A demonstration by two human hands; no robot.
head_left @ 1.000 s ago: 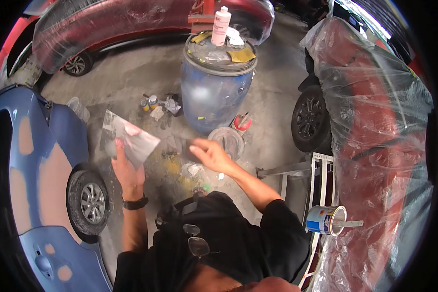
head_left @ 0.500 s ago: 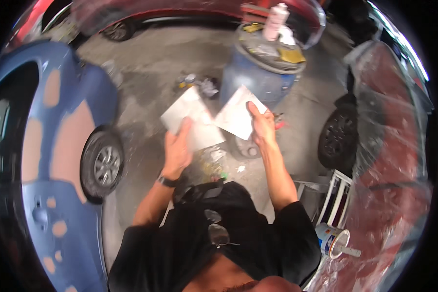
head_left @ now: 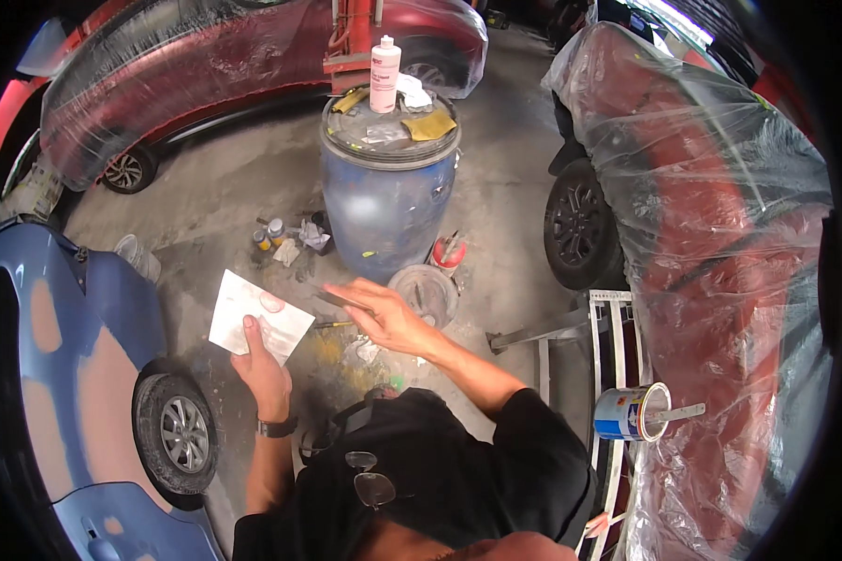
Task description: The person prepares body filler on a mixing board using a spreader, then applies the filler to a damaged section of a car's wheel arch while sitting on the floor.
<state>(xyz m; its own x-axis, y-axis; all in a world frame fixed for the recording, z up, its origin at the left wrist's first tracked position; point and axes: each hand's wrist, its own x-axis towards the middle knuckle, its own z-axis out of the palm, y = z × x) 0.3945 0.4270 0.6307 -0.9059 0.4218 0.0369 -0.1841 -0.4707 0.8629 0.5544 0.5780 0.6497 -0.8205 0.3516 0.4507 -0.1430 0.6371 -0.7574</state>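
My left hand (head_left: 265, 374) grips a white square sheet (head_left: 239, 323) by its lower edge, thumb on top. A pinkish smear (head_left: 271, 302) shows near the sheet's upper right side. To the right of it, my right hand (head_left: 388, 318) has its fingers stretched toward the sheet, apart from it. Between those fingers and the thumb is a thin, dark-looking flat piece (head_left: 332, 297), seen nearly edge-on; I cannot make out its kind.
Ahead stands a blue drum (head_left: 384, 210) bearing a pink bottle (head_left: 384, 75) and yellow cloths. A lidded bucket (head_left: 424, 294) and red tub (head_left: 449, 252) sit nearby. A blue car (head_left: 112, 309) is left; a plastic-covered red car (head_left: 711, 280) is right, beside an open can (head_left: 631, 412) with a stick.
My hands have moved apart from a side-by-side pose with two white sheets. The right hand has tipped its flat piece edge-on. The view has shifted, so the drum appears farther left.
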